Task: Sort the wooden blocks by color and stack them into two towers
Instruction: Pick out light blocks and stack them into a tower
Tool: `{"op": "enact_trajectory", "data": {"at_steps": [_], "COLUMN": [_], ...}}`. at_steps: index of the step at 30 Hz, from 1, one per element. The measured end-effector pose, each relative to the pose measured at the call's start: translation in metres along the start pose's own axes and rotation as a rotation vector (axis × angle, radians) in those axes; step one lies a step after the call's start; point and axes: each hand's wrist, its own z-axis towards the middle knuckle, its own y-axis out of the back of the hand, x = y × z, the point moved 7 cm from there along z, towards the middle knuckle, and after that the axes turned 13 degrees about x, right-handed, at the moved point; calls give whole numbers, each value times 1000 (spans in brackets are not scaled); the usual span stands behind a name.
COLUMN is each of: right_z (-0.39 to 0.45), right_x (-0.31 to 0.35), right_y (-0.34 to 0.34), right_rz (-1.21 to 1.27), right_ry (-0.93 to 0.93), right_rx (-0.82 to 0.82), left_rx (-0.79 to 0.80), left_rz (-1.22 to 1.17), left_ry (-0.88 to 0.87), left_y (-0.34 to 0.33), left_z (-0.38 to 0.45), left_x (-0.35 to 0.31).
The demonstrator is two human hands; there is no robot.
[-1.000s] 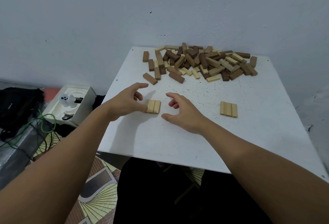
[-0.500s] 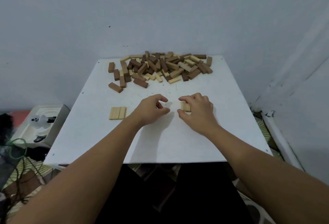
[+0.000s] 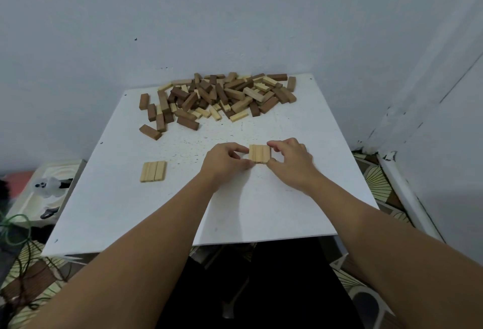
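Left hand (image 3: 224, 161) and right hand (image 3: 290, 163) pinch opposite sides of a flat row of three light blocks (image 3: 259, 154), fingers curled narrow against it, mid white table (image 3: 261, 211). Second light row (image 3: 153, 171) lies well left. Mixed pile (image 3: 219, 96) at far edge.

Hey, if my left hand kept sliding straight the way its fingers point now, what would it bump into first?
Your left hand points right, fingertips already against the three light blocks. It would meet that row first, pushing it into your right hand holding the other side. Beyond that, the table looks free.
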Motion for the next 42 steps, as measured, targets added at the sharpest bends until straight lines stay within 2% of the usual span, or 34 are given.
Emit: {"op": "enact_trajectory", "data": {"at_steps": [6, 13, 19, 24, 29, 34, 42], "right_z": [-2, -5, -5, -6, -14, -16, -13], "right_x": [-2, -1, -3, -3, -2, -2, -1], "right_y": [2, 0, 1, -2, -4, -6, -6], "right_rz": [31, 43, 107, 38, 1, -14, -20], "right_ry": [40, 41, 76, 84, 160, 180, 195], "right_rx": [17, -36, -49, -79, -180, -220, -200], "left_rx": [42, 262, 102, 168, 184, 37, -68], "left_rz": [15, 114, 158, 209, 164, 15, 33], "left_ry": [-10, 15, -69, -31, -49, -100, -150], "left_y": [1, -1, -8, 0, 5, 21, 19], "left_z": [-1, -9, -13, -9, -13, -27, -32], "left_x": [-4, -13, -16, -13, -9, 13, 14]}}
